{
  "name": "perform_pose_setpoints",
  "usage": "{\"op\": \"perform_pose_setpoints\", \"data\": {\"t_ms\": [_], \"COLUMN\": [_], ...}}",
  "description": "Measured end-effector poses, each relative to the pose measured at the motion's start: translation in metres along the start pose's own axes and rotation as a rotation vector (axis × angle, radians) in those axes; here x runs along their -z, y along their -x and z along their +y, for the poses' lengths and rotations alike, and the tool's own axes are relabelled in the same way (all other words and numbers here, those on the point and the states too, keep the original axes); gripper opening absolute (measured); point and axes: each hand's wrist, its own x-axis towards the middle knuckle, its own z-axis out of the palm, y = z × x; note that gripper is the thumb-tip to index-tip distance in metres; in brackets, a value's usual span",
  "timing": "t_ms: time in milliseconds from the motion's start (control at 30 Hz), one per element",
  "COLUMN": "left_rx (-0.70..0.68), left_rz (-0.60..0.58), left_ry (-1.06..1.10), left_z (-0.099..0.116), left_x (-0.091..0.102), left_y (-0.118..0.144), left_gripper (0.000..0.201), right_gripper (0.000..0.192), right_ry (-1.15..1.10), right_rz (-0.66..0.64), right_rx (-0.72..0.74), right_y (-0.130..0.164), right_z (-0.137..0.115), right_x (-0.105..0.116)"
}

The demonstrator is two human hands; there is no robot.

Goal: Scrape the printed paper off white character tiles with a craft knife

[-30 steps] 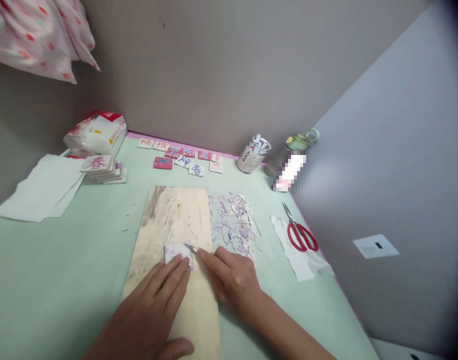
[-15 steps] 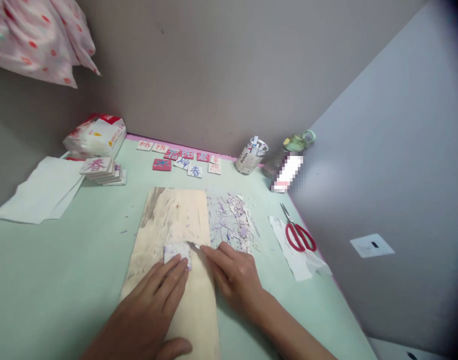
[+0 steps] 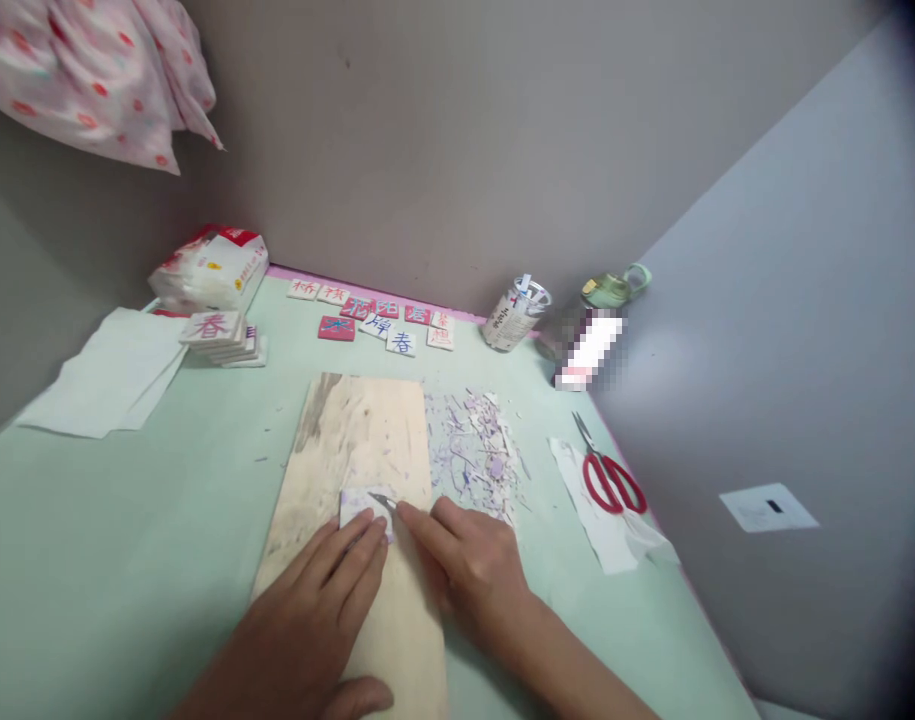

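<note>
My left hand [image 3: 311,620] lies flat on a pale wooden board [image 3: 352,440], its fingertips pressing down a small white block with purple marks [image 3: 358,503]. My right hand [image 3: 464,565] grips a thin carving knife [image 3: 383,499] whose metal tip touches the block's right edge. A heap of white and purple shavings [image 3: 472,450] lies just right of the board, beyond my right hand.
Red-handled scissors [image 3: 613,480] rest on a paper scrap at the right. Carved tiles with red and blue characters [image 3: 382,322] line the back; a stack of tiles [image 3: 221,335], a tissue pack [image 3: 209,268], white paper [image 3: 112,370], a can [image 3: 513,315] and a bottle [image 3: 592,330] stand around.
The view has shifted slightly, so everything sits a little to the right. Both hands stay on the block, and the knife tip has edged only slightly along it.
</note>
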Motion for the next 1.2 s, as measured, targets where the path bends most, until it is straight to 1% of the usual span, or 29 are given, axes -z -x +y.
{"op": "perform_pose_setpoints", "data": {"t_ms": [100,167,233,267,333,400,433,467,533,600,667,733,833,1000,1200], "left_rx": [-0.016,-0.018,-0.01,-0.006,0.01,0.081,0.125,0.162,0.185,0.147,0.108,0.067,0.027,0.023,0.027], "left_rz": [0.007,0.008,0.005,0.0,-0.026,-0.066,-0.087,-0.105,-0.123,-0.112,-0.08,-0.038,0.002,-0.032,-0.008], "left_ry": [0.004,0.02,0.044,0.067,0.139,0.225,0.255,0.27,0.25,0.189,0.125,0.078,0.027,0.022,0.046], "left_z": [0.0,-0.002,-0.005,-0.008,-0.012,-0.014,-0.014,-0.013,-0.011,-0.008,-0.007,-0.006,-0.006,-0.005,-0.002], "left_x": [0.002,0.002,-0.001,-0.003,-0.006,-0.007,-0.007,-0.007,-0.006,-0.005,-0.004,-0.002,0.001,0.0,-0.003], "left_y": [-0.001,0.0,0.003,0.004,0.007,0.009,0.01,0.011,0.012,0.012,0.009,0.006,0.001,0.0,0.003], "left_gripper": [0.083,0.084,0.081,0.075,0.057,0.036,0.029,0.028,0.033,0.037,0.035,0.036,0.038,0.041,0.042], "right_gripper": [0.029,0.028,0.029,0.029,0.029,0.029,0.029,0.029,0.03,0.03,0.03,0.029,0.029,0.029,0.029], "right_ry": [0.036,-0.011,-0.086,-0.123,-0.18,-0.207,-0.214,-0.218,-0.218,-0.214,-0.198,-0.154,-0.074,-0.105,-0.041], "right_rz": [0.017,0.021,0.024,0.024,0.019,0.006,-0.005,-0.021,-0.068,-0.122,-0.155,-0.14,-0.078,-0.124,-0.052], "right_rx": [-0.039,-0.091,-0.131,-0.145,-0.155,-0.154,-0.144,-0.13,-0.1,-0.064,-0.036,-0.021,-0.007,-0.026,-0.005], "right_y": [-0.004,-0.005,-0.004,-0.003,-0.001,0.0,0.0,0.0,0.0,0.0,0.0,0.002,0.004,0.005,0.003], "right_z": [0.002,0.006,0.01,0.011,0.013,0.014,0.014,0.014,0.014,0.012,0.011,0.009,0.008,0.008,0.003], "right_x": [-0.005,-0.005,-0.003,-0.001,0.005,0.01,0.013,0.015,0.018,0.019,0.019,0.017,0.013,0.013,0.012]}}
